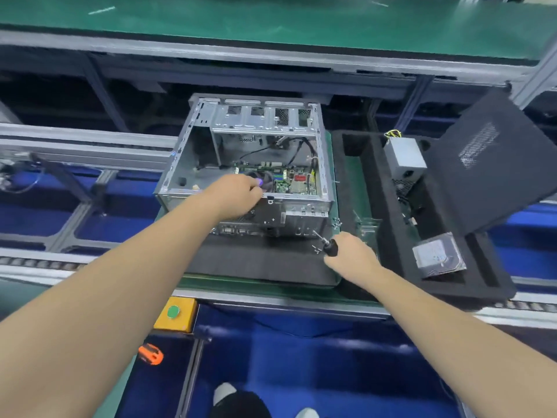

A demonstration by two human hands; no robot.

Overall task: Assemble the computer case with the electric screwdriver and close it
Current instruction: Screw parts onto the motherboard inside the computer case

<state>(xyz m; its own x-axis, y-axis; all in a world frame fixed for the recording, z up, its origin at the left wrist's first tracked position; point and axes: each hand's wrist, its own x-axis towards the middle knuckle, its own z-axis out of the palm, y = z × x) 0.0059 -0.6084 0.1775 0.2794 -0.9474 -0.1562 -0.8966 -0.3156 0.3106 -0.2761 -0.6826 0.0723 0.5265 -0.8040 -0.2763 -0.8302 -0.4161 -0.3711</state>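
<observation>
Case open-topped; left hand over rim

Bright even light, wide-angle edge distortion

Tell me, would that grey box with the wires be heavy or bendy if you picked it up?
The grey box looks like metal, so it is probably stiff and heavy for its size. Its wires stick out loosely and would likely flop. Its flat sides suggest it won't roll.
</observation>
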